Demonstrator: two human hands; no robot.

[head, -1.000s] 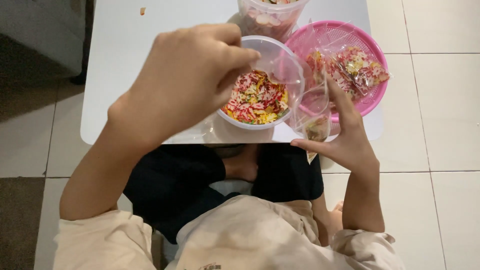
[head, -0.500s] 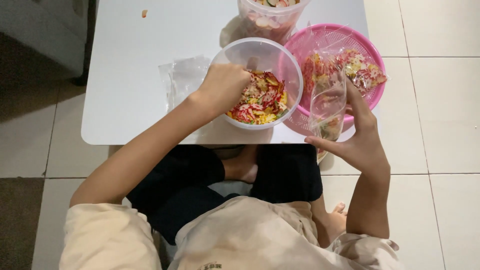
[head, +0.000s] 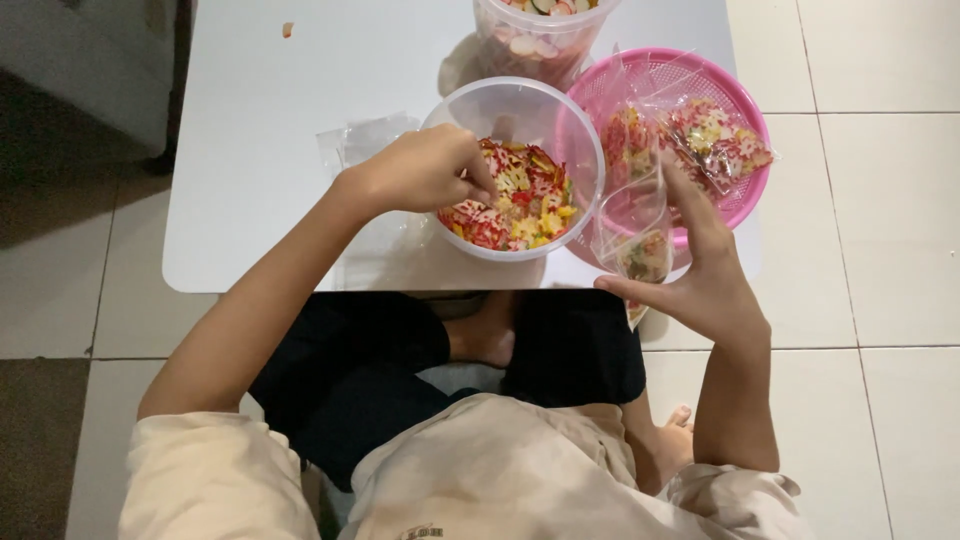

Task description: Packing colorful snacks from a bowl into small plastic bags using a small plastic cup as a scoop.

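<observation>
While my left hand point(head: 425, 170) pinches colourful crackers point(head: 520, 200) in the clear tub point(head: 585, 150), the small clear bag point(head: 640, 225), upright in my right hand point(head: 700, 285), waits just right of it.

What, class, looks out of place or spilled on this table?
One small orange crumb lies alone on the white table, far from the bowl where the left hand picks at coloured snack pieces. The right hand holds a clear bag upright; nothing else seems spilled.

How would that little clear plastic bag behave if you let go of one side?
The clear bag looks thin and crinkled, so it would probably flop shut. With only a few colourful bits at the bottom, it seems light. The right hand holds it open, suggesting it won't stand alone.
</observation>
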